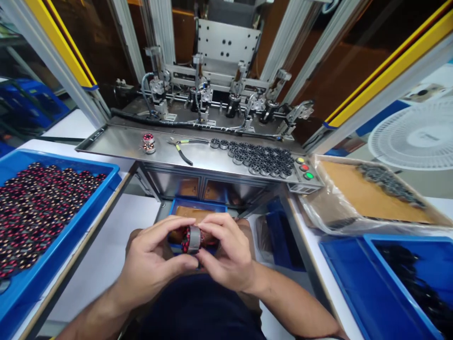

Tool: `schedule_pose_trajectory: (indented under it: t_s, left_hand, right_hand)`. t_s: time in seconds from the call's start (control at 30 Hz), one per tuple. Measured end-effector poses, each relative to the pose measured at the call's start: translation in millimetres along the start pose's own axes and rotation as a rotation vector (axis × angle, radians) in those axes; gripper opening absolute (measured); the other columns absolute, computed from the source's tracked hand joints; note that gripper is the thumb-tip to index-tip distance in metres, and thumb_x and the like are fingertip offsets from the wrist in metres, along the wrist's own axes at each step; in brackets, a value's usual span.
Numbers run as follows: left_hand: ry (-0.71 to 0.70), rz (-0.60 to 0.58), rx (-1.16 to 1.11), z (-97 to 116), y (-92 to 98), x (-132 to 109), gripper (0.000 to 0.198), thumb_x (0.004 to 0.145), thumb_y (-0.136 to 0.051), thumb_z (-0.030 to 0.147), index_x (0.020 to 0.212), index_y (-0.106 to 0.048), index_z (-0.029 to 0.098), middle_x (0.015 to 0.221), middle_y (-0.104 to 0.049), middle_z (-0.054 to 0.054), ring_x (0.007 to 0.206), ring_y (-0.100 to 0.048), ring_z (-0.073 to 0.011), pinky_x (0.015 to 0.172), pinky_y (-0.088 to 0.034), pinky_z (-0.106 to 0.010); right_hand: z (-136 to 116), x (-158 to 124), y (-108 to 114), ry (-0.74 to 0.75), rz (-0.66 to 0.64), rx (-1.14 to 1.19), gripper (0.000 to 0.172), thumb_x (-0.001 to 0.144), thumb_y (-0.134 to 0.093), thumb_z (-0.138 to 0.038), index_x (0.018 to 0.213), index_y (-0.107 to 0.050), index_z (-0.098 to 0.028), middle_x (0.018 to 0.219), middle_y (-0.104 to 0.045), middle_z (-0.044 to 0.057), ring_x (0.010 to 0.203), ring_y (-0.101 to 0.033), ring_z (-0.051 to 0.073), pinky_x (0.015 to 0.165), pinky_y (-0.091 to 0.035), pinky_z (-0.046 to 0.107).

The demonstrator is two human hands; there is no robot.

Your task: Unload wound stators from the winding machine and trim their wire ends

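Note:
Between my two hands, above my lap, is a motor stator (193, 239) with a grey metal ring round it and red windings showing on its left side. My left hand (153, 250) pinches it from the left, thumb below and fingers above. From the right, my right hand (228, 250) grips it with thumb and fingertips. Ahead, on the metal ledge, two wound stators (148, 143) stand stacked at the left. Wire cutters (186, 146) with yellow-and-black handles lie open beside them. Several dark metal motor rings (262, 157) are grouped at the right of the ledge.
A blue tray (115, 172) full of wound stators stands left. A machine with several clamp fixtures (233, 101) rises behind the ledge. Coloured buttons (305, 168) sit at its right end. Right are a plastic-lined box (339, 174), blue trays (343, 274) and a white fan (417, 134).

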State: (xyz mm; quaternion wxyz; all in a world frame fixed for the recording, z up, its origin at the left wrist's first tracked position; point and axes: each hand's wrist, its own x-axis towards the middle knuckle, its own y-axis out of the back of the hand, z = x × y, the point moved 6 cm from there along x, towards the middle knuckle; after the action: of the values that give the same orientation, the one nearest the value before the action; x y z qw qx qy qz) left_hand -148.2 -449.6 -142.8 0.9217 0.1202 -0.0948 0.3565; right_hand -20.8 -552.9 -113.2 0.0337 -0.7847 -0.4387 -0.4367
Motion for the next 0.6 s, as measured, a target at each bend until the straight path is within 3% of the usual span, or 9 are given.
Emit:
schedule_pose_trajectory:
  t_s: [0.17,0.3,0.4,0.47,0.6]
  left_hand:
    - [-0.179,0.045,0.226,9,-0.2,2,0.046,0.072,-0.080,0.022,0.116,-0.067,0.025,0.106,-0.071,-0.007,0.100,-0.065,-0.0247,0.088,-0.053,-0.036]
    - [-0.341,0.112,0.459,19,1.2,-2,0.054,0.071,-0.081,0.021,0.122,-0.063,0.027,0.106,-0.072,-0.006,0.099,-0.064,-0.0252,0.089,-0.051,-0.039]
    - [-0.387,0.088,0.539,23,-1.0,-5,0.055,0.075,-0.077,0.017,0.126,-0.061,0.028,0.113,-0.070,-0.005,0.100,-0.066,-0.0229,0.089,-0.052,-0.035]
    - [-0.377,0.079,0.528,23,-1.0,-6,0.053,0.075,-0.077,0.015,0.124,-0.062,0.028,0.115,-0.069,-0.005,0.100,-0.067,-0.0213,0.089,-0.052,-0.032]
    - [-0.283,0.085,0.304,17,0.6,-5,0.049,0.071,-0.079,0.013,0.115,-0.066,0.028,0.111,-0.070,-0.004,0.103,-0.067,-0.0228,0.089,-0.055,-0.033]
  right_hand:
    - [-2,0,1,-0.028,-0.050,0.140,0.045,0.076,-0.067,-0.015,0.120,-0.056,-0.017,0.102,-0.061,0.012,0.091,-0.061,0.022,0.071,-0.055,0.034]
    - [1,4,0,-0.134,-0.025,0.225,0.030,0.074,-0.078,-0.027,0.098,-0.062,-0.016,0.086,-0.060,0.006,0.076,-0.058,0.017,0.063,-0.052,0.029]
    - [1,7,-1,-0.168,-0.028,0.217,0.012,0.080,-0.073,-0.020,0.084,-0.063,-0.016,0.077,-0.060,0.004,0.071,-0.057,0.014,0.062,-0.050,0.026]
    - [-1,9,1,-0.173,-0.032,0.209,0.004,0.085,-0.067,-0.015,0.082,-0.064,-0.016,0.075,-0.062,0.003,0.071,-0.059,0.013,0.064,-0.050,0.026]
    - [2,11,11,-0.278,0.001,0.205,0.009,0.086,-0.066,-0.017,0.077,-0.065,-0.016,0.071,-0.062,0.002,0.067,-0.059,0.013,0.062,-0.048,0.026]
